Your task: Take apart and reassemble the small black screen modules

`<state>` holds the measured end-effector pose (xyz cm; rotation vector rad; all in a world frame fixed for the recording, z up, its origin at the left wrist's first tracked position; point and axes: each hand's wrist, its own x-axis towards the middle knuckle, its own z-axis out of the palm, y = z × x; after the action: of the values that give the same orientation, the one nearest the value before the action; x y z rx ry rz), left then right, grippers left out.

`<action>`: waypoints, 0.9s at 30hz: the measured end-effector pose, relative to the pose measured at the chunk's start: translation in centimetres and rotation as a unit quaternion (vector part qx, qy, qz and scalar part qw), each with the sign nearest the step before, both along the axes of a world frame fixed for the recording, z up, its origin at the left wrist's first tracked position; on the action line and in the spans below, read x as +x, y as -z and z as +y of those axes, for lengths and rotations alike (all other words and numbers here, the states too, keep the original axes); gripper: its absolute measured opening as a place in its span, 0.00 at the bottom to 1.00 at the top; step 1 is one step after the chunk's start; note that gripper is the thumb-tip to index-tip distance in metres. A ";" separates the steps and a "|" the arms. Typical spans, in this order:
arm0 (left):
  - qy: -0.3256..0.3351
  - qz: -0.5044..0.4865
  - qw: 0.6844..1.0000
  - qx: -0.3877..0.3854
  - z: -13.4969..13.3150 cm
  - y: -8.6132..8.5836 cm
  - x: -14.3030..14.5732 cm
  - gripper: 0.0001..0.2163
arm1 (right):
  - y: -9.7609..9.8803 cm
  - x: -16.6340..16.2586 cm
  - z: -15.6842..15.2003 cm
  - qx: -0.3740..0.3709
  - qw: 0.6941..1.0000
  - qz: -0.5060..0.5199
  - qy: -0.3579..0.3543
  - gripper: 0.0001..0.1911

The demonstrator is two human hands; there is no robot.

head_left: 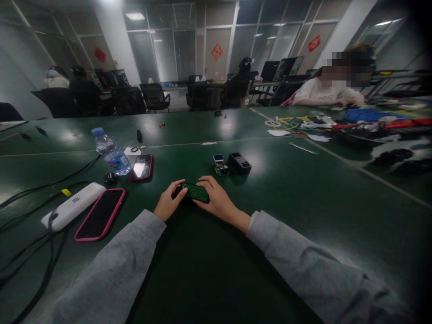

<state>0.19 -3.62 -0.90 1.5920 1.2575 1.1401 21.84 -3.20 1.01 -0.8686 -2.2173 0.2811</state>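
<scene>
A small green circuit board (195, 191) rests low over the dark green table (303, 198), gripped from both ends. My left hand (168, 201) pinches its left end with curled fingers. My right hand (218, 199) wraps over its right end, fingers closed on it. Just beyond the hands sit a small module with a blue screen (219, 164) and a black box-shaped part (239, 163), both apart from my fingers.
To the left lie a pink-cased phone (100, 214), a white power bank (73, 205) with cables, a second phone (142, 167) and a water bottle (112, 152). A seated person (326, 92) works at the far right among wires and parts. Office chairs stand behind.
</scene>
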 end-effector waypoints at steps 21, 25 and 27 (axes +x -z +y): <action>-0.004 -0.118 0.992 -0.036 0.4 -0.4 -0.4 0.23 | -0.1 1.1 1.8 -0.314 0.929 0.166 -0.103 0.19; -0.047 -0.130 0.990 -0.031 0.6 -0.1 -0.3 0.24 | -0.2 0.9 2.1 -0.283 0.935 0.203 -0.067 0.19; -0.072 -0.123 0.989 -0.030 0.7 0.0 -0.4 0.24 | -0.2 0.7 2.5 -0.224 0.951 0.207 -0.043 0.19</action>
<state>-0.18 -2.89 -0.89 1.2879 1.2447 1.3330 22.56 -0.68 1.25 -0.8502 -1.8205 0.9492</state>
